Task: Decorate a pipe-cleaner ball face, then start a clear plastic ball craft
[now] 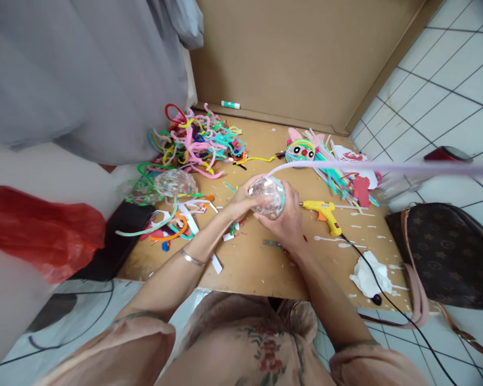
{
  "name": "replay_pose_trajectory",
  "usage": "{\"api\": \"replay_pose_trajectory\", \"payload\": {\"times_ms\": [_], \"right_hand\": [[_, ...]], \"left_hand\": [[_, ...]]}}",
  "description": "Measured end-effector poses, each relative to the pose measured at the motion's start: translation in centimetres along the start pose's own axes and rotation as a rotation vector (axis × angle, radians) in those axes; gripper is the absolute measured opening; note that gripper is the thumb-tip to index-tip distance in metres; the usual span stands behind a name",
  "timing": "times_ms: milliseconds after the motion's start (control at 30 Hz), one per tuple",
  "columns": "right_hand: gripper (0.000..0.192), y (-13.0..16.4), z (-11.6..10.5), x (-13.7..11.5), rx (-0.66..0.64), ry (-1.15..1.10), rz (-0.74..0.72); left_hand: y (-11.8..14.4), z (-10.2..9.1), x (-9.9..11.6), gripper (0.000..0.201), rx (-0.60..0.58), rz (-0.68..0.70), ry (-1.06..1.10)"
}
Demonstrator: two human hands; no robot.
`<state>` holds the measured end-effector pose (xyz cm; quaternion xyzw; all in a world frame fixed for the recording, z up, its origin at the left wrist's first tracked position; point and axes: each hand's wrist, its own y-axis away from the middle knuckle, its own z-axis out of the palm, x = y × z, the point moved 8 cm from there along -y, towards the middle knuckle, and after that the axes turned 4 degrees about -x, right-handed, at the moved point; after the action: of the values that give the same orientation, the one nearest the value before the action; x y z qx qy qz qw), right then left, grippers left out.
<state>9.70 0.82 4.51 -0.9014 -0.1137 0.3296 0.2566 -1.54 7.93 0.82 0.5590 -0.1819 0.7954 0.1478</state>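
Note:
A clear, glittery plastic ball [268,195] sits between both my hands above the wooden board [257,265]. My left hand [241,201] cups its left side. My right hand [286,222] grips it from the right and below. A long pale lilac pipe cleaner [386,167] runs from the top of the ball out to the right edge of the view. A second clear ball [174,183] lies on the board to the left.
A heap of coloured pipe cleaners [197,142] lies at the back left, a pipe-cleaner face figure [301,150] at the back right. A yellow glue gun [325,211] and crumpled tissue [371,274] lie right. A brown bag [446,254] and red plastic bag [44,230] flank the board.

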Motion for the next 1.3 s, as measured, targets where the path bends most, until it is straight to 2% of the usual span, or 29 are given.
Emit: {"api": "replay_pose_trajectory", "payload": {"times_ms": [467,667,900,1133,1300], "right_hand": [[0.096,0.17,-0.01,-0.26,0.035,-0.020,0.018],[0.097,0.09,-0.04,-0.13,0.004,-0.033,-0.027],[0.108,0.18,0.21,0.31,-0.037,-0.022,-0.023],[0.112,0.22,0.30,0.23,-0.019,0.004,-0.003],[0.114,0.15,0.52,0.39,-0.056,0.012,0.003]], "left_hand": [[0.06,0.09,0.11,0.101,0.034,0.016,0.011],[0.19,-0.19,0.26,0.096,0.055,0.022,-0.031],[0.11,-0.47,0.35,0.095,0.047,0.051,-0.051],[0.15,-0.19,-0.11,0.095,0.051,-0.014,0.011],[0.18,-0.02,-0.54,0.093,0.052,-0.057,0.080]]}}
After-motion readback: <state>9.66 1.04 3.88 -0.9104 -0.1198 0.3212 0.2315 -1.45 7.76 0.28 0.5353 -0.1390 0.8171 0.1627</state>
